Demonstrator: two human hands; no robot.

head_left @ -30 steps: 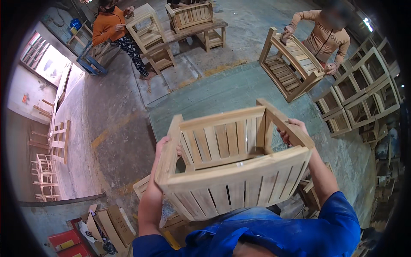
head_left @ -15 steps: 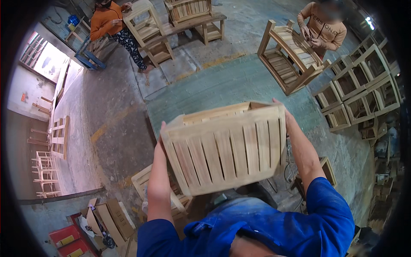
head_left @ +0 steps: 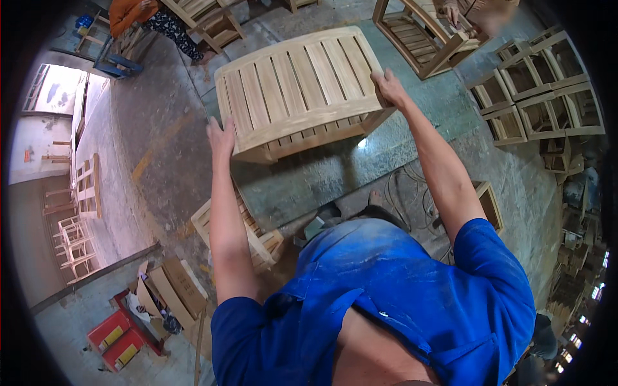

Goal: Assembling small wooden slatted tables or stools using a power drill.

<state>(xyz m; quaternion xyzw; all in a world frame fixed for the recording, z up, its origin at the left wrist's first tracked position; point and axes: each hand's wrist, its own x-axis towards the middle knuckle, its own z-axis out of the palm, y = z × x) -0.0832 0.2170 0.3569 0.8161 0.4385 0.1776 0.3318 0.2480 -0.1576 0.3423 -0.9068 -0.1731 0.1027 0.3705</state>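
A pale wooden slatted bench [head_left: 290, 80] stands at arm's length ahead of me on a green work surface [head_left: 309, 180], its slatted top facing up toward me. Beneath the top, a lower slatted shelf shows through the near side. My left hand [head_left: 222, 136] lies against the bench's near left corner with its fingers stretched and spread apart. At the right end, my right hand [head_left: 389, 90] has its fingers bent over the edge of the top. The undersides of both hands are hidden.
Across the surface stands another slatted wooden piece [head_left: 428, 35], with a co-worker's hand [head_left: 452, 13] over it. A second person in an orange top [head_left: 132, 16] is at far left. Stacked wooden frames [head_left: 537, 96] stand right. Cardboard [head_left: 177, 289] and red boxes [head_left: 119, 338] lie lower left.
The bench has moved away from my body and tipped, so its slatted face now lies upward on the green surface. Both arms have stretched forward; my left fingers have spread.
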